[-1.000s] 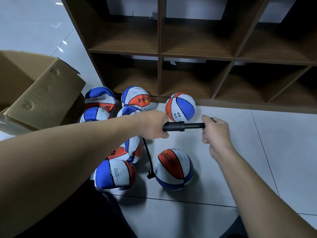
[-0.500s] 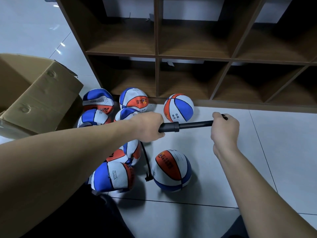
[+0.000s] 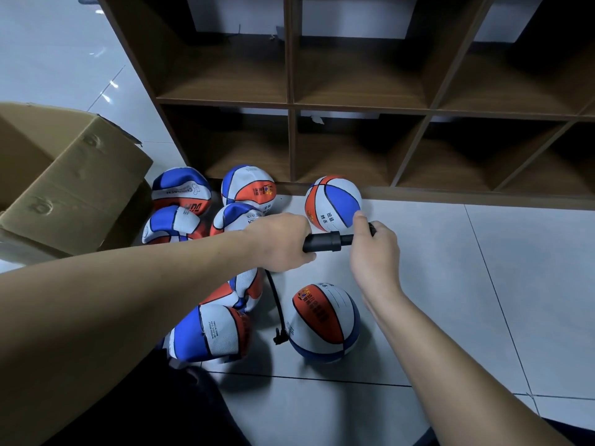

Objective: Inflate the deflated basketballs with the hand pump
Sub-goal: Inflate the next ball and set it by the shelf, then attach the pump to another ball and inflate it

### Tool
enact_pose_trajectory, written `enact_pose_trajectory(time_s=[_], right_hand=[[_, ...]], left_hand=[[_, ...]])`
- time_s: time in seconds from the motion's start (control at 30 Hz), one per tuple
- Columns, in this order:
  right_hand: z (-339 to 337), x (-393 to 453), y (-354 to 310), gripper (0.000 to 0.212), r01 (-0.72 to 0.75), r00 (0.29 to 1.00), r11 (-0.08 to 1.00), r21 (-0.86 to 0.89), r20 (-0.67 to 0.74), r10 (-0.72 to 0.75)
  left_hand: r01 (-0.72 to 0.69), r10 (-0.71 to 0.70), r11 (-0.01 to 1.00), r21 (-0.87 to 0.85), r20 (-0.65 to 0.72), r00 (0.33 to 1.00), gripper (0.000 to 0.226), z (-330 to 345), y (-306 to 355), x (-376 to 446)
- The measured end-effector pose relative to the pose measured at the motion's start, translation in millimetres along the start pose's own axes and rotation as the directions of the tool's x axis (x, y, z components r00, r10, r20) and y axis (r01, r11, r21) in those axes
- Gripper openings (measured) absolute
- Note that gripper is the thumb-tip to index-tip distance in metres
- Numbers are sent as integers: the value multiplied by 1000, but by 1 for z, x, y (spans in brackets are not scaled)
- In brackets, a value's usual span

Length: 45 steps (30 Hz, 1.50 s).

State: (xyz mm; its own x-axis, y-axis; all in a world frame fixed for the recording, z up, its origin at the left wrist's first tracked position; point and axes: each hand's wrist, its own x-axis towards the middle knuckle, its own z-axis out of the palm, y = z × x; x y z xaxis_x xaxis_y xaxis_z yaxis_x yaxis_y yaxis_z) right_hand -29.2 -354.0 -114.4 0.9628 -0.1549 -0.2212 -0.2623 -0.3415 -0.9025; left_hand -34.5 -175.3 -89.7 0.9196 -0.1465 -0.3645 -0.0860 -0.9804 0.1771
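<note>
Nearest, at 6 o'clock: round basketball (image 3: 323, 323) on the floor (image 3: 483, 284), black hose (image 3: 276, 304) plugged in at its left; looks nearly full, judging by shape. At 8 o'clock: crumpled flat balls (image 3: 212, 333) heaped, still to do. Centre: left hand (image 3: 283, 241) wrapped round the hand pump (image 3: 325, 243) barrel; right hand (image 3: 375, 249) clenched on the handle, pushed almost home. At 12 o'clock: one firm ball (image 3: 333, 202) against the shelf (image 3: 289, 101), seemingly finished. Most left.
</note>
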Motion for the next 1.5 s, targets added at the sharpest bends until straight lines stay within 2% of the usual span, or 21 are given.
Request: enact_pose_trajectory(time_s=[0.17,0.27,0.37,0.47,0.53,0.6,0.63,0.67,0.73,0.8,0.87,0.93,1.0,1.1,1.2,1.3,1.37,1.43,1.5], right_hand=[[9,-7,3,45,28,996,999,-37,87,-24],[10,-10,4,42,25,989,1000,-10,144,-24],[8,-13,8,42,-43,963,995,87,268,18],[6,-14,24,63,-171,914,961,217,399,73],[9,-18,46,73,-154,875,972,177,481,51],[12,-26,69,71,-23,795,1000,-19,605,30],[13,-30,82,71,117,738,982,-148,675,14],[14,-33,92,77,296,680,915,-272,733,-2],[14,-34,110,106,645,570,651,-401,819,-61],[12,-31,124,133,804,497,425,-416,863,-95],[6,-24,133,145,815,527,340,-469,844,-100],[-6,-16,136,142,780,587,340,-525,803,-108],[-17,-7,139,133,720,652,410,-560,748,-123],[-25,1,144,124,559,763,600,-572,638,-104],[-25,1,148,121,416,849,695,-587,525,-65],[-18,0,150,123,386,877,678,-626,477,-59],[-13,-1,149,124,395,876,665,-634,477,-66],[-10,-1,149,127,406,873,651,-642,484,-67],[-10,0,147,125,407,874,642,-649,481,-68]], left_hand=[[-22,22,999,-23,10,1000,34,3,2,0],[-29,29,1000,-3,20,999,32,4,-4,1],[-29,30,999,-16,66,997,31,5,-13,3],[-3,9,998,-57,106,994,27,8,-21,4],[41,-29,992,-116,97,995,26,8,-28,6],[72,-59,986,-150,89,994,24,8,-35,7],[80,-67,985,-152,90,994,23,9,-37,7],[85,-72,985,-149,90,993,23,10,-37,7],[90,-79,985,-145,82,993,23,12,-35,8],[102,-93,985,-140,69,993,23,13,-34,9],[139,-133,982,-128,55,990,24,14,-37,7],[191,-186,977,-97,53,981,22,19,-44,6],[240,-233,968,-71,94,968,26,32,-48,2],[265,-250,962,-62,184,951,30,62,-42,-3],[297,-240,922,-248,234,942,33,88,-22,-4],[307,-225,802,-513,217,950,33,109,1,4],[305,-225,713,-631,206,952,42,118,17,7],[302,-252,724,-620,170,953,45,127,29,7],[330,-310,754,-568,135,941,39,136,32,7]])
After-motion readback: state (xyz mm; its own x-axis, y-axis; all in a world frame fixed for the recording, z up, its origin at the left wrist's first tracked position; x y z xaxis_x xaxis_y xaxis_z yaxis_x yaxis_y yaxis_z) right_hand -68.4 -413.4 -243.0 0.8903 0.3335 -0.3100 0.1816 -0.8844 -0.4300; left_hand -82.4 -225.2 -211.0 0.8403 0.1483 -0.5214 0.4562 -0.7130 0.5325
